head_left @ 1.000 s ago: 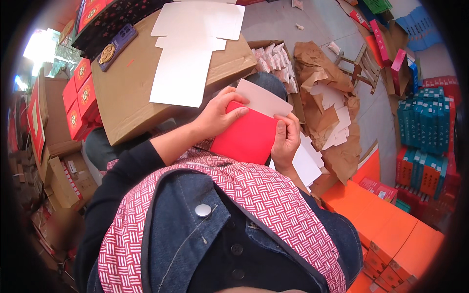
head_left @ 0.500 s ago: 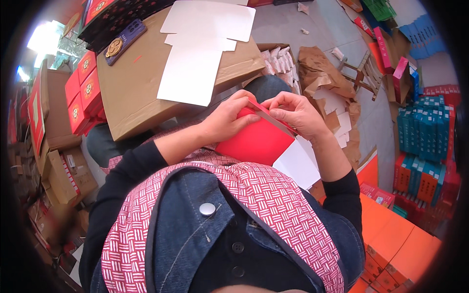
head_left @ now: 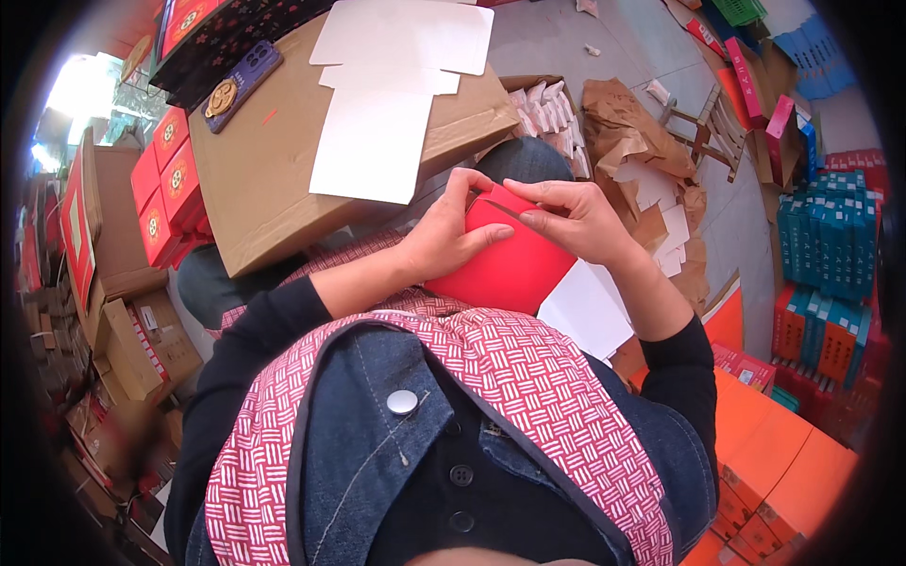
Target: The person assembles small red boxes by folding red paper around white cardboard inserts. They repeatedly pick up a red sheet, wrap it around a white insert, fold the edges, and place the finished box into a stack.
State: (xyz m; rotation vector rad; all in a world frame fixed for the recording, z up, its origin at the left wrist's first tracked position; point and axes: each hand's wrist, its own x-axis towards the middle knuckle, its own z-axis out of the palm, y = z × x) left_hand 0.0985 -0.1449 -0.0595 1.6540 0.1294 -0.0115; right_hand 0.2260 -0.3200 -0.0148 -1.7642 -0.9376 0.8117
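Above my lap I hold a red cardboard box (head_left: 500,275), whose white inner side shows on a loose flap (head_left: 587,307) hanging toward my right forearm. My left hand (head_left: 451,231) is closed on the box's left edge, its thumb lying on the red face and its fingers behind. With thumb and fingers my right hand (head_left: 574,219) pinches the upper right edge, where a narrow red strip folds over. In front of me a flat white die-cut card blank (head_left: 373,132) lies on a large brown carton (head_left: 260,179).
A phone (head_left: 243,87) with a gold ring rests on the carton. Red boxes (head_left: 175,179) are stacked at its left. Beyond my right knee stands a carton of small wrapped packets (head_left: 549,118), beside crumpled brown paper (head_left: 628,127). Orange boxes (head_left: 769,453) are piled at lower right.
The box's top edge strip has been folded inward, hiding the white inner side along it. My right hand has shifted slightly, with its thumb and fingers now along the top edge.
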